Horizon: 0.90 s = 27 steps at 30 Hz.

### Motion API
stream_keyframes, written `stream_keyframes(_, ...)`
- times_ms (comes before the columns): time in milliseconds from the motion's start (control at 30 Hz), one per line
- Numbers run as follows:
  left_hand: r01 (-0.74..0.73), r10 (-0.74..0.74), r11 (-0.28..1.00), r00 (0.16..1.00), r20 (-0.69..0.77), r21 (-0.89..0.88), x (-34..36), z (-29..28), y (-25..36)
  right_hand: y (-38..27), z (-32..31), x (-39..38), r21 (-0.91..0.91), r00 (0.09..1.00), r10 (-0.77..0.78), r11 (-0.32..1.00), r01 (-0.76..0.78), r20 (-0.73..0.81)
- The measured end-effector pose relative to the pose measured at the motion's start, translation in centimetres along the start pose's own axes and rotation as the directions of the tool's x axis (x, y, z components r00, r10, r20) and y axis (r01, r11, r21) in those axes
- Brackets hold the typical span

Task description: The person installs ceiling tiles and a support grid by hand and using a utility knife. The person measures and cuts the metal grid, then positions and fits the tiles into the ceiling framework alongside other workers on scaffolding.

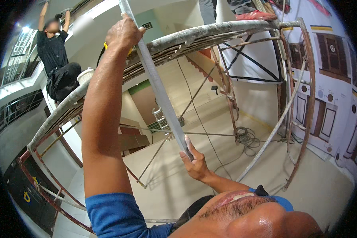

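Note:
A long, grey, ridged metal channel runs slantwise from the top of the view to the middle, crossing in front of the scaffold platform's edge. My left arm is raised, and high up on the channel my left hand is closed around it, knuckles facing me. At the lower end my right hand grips the channel between thumb and fingers, with pale dust on the fingertips. Something yellow peeks out behind my left wrist, mostly hidden. The channel's upper end runs out of view.
The scaffold platform spans the view on rusty frames with diagonal braces. A co-worker in black crouches on it, arms raised, near a white bucket. Another person's red shoe stands farther right. Coiled cable lies on the floor.

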<state>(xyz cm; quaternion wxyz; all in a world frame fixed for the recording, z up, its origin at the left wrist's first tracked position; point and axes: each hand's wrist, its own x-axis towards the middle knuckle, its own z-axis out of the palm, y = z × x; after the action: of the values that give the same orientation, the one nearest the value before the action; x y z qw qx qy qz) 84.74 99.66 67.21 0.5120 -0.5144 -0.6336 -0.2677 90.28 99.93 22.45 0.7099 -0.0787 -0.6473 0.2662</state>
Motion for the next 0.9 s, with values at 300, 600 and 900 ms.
stream_keyframes(300,0.065,-0.062,0.997,0.996,0.064,-0.042,-1.0,-0.7,0.8,0.1,-0.9,0.2,0.032,0.978,0.201,0.979,-0.202,0.052)
stream_keyframes(600,0.072,-0.068,0.996,0.994,0.083,-0.052,-1.0,-0.5,0.7,0.4,-0.7,0.4,-0.002,0.993,0.119,0.993,-0.119,0.017)
stream_keyframes(900,0.073,-0.07,0.996,0.996,0.058,-0.042,-0.7,-0.1,0.2,0.5,-0.4,0.1,-0.031,0.972,0.234,0.972,-0.233,0.02)
